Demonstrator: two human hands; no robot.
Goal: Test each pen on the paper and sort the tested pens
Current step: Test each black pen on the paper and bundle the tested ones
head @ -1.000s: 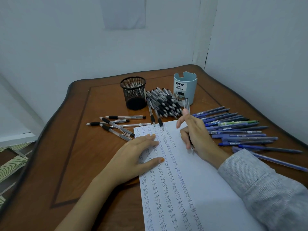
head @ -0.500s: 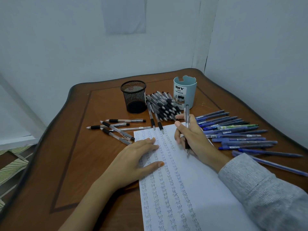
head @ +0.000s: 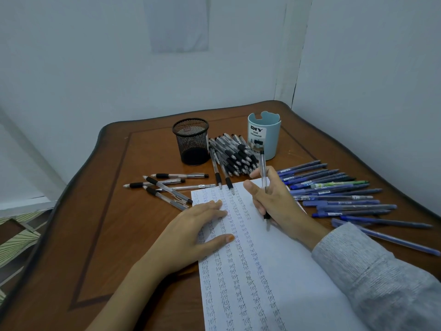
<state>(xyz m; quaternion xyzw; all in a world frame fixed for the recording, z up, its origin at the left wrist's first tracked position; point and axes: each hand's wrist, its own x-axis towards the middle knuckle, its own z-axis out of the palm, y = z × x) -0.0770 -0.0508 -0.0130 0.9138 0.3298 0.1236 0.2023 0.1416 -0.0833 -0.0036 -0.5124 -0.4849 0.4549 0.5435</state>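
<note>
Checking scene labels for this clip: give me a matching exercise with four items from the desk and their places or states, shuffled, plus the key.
Things:
1. black mesh pen cup
2. blue pens
3. clear pen
4. left hand

States:
A. gripped by the right hand, tip down toward the paper
B. lying flat on the paper
C. standing beside the light blue desk organizer
D. laid in a row on the table, right of the paper

Pairs: 1-C, 2-D, 3-A, 4-B.
</note>
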